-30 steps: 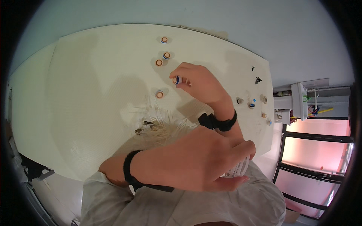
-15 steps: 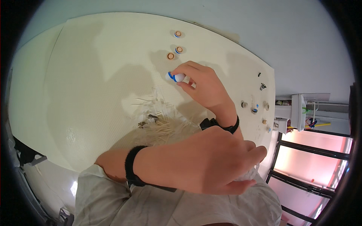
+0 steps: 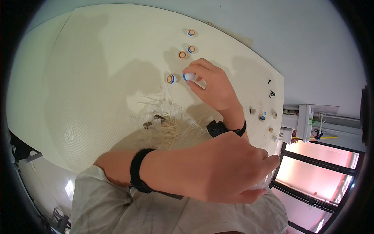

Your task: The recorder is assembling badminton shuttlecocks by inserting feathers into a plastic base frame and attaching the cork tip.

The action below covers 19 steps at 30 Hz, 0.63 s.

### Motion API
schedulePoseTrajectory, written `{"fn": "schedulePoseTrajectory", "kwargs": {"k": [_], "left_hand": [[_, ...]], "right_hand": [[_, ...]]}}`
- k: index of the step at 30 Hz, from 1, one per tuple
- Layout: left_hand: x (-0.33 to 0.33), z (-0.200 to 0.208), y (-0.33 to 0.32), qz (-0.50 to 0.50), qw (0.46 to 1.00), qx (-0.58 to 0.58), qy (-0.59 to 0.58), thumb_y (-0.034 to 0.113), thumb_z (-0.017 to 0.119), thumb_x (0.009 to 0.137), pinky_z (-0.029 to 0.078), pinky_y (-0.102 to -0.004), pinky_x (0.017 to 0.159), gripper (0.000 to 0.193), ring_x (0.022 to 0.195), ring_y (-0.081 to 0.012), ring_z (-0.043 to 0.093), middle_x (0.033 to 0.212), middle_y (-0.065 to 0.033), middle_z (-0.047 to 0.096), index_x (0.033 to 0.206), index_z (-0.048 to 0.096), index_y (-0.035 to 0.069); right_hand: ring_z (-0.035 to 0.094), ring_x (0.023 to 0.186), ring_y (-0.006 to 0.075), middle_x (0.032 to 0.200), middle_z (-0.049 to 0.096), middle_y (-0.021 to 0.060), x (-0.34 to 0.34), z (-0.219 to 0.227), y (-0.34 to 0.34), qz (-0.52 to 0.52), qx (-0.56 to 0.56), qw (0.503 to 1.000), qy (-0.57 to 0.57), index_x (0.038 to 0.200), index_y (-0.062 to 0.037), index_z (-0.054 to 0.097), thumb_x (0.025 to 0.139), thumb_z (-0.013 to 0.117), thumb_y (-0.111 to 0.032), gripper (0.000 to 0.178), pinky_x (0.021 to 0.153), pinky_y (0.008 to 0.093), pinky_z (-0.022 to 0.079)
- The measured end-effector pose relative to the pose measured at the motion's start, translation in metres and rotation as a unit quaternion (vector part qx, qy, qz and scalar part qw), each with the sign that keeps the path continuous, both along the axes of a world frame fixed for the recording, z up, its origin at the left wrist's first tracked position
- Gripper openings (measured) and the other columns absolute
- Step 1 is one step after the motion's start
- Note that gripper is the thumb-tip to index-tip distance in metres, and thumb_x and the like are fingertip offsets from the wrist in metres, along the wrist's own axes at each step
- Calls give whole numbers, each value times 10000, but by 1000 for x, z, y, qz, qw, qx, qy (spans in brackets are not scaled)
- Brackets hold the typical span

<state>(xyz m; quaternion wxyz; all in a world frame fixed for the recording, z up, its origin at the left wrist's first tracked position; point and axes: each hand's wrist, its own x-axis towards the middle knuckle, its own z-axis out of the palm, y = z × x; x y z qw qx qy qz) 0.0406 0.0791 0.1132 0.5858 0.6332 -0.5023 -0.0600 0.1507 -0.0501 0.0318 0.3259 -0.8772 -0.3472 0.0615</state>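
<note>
My right hand holds a small white cylinder with a blue rim on its side between thumb and fingers, just above or at the table. Left of it stands a similar small white container with a blue band and a copper-coloured ring top, apart from my fingers. Nearer me, my left hand crosses over my right forearm. Its fingers are curled around something clear and crinkled, like plastic, mostly hidden by the hand.
Farther off stand more ring-topped containers. A pile of thin cream sticks and clear plastic lies nearer me, with dark clip-like pieces. Small parts and black bits lie at the right. Beyond the edge is a white bin.
Two white-and-blue pieces were together at my right fingertips. Now one stands on the table with its ring top up, and the other remains in my right hand. My left hand keeps its grip.
</note>
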Motion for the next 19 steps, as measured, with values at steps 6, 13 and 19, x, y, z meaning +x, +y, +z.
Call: {"fn": "schedulePoseTrajectory", "kwargs": {"k": [6, 13, 19], "left_hand": [[1, 1, 0, 4, 1000, 8, -4, 281, 710, 894, 478, -412, 497, 364, 581, -316, 636, 765, -119, 602, 1020, 524, -6], [0, 2, 0, 8, 1000, 14, -7, 287, 713, 889, 480, -414, 494, 367, 570, -318, 632, 729, -118, 596, 999, 526, -8], [0, 2, -2, 4, 1000, 19, -6, 286, 719, 886, 484, -413, 497, 369, 572, -316, 634, 731, -115, 599, 1001, 524, -5]], "right_hand": [[676, 894, 291, 1029, 681, 74, -1, 0, 4, -8, 34, 998, -48, 1140, -94, 680, 796, 728, 21, 366, 774, 358, 545], [665, 889, 296, 983, 685, 81, 1, -1, 3, 3, 7, 998, -57, 1043, -78, 653, 783, 765, -2, 292, 755, 376, 539], [672, 907, 221, 1007, 701, 63, 2, 0, 0, -12, -18, 999, -49, 1050, -67, 683, 799, 777, 9, 279, 774, 330, 541]]}}
